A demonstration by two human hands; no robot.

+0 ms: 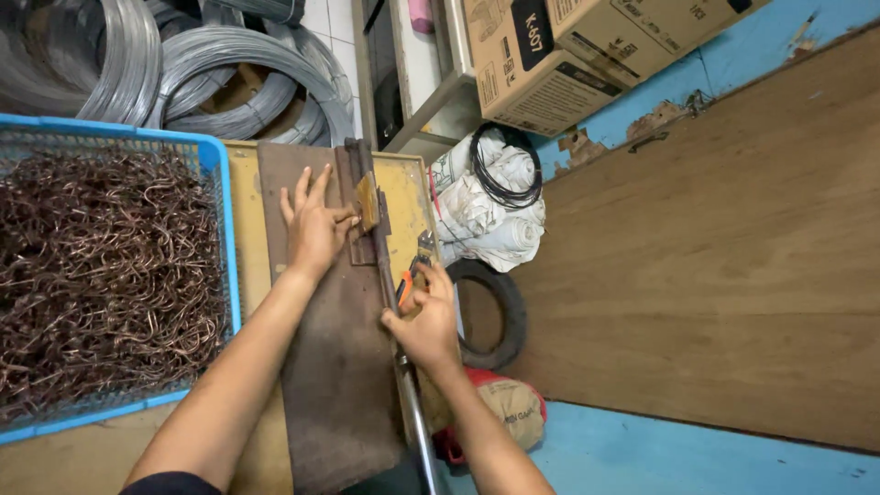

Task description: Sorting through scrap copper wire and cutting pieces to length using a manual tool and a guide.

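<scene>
A: Big items? Where?
B: Blue basket (223, 238) of bent copper wire hooks (101, 266), far left. Dark steel plate (335, 367) centre, on yellow bench (243, 229).
A: Lever bar (390, 293)?
B: Along plate's right edge. Gripped by right hand (429, 321), fingers wrapped, orange-handled pliers (408, 286) just beside.
A: Left hand (313, 225)?
B: Flat on plate, fingers spread, thumb touching brass block (368, 202).

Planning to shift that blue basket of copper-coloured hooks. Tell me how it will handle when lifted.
The blue basket is likely heavy: bent wire hooks fill it. Its mesh walls may flex under that load. The hooks look tangled, so they would probably lift in clumps rather than spill singly.
</scene>
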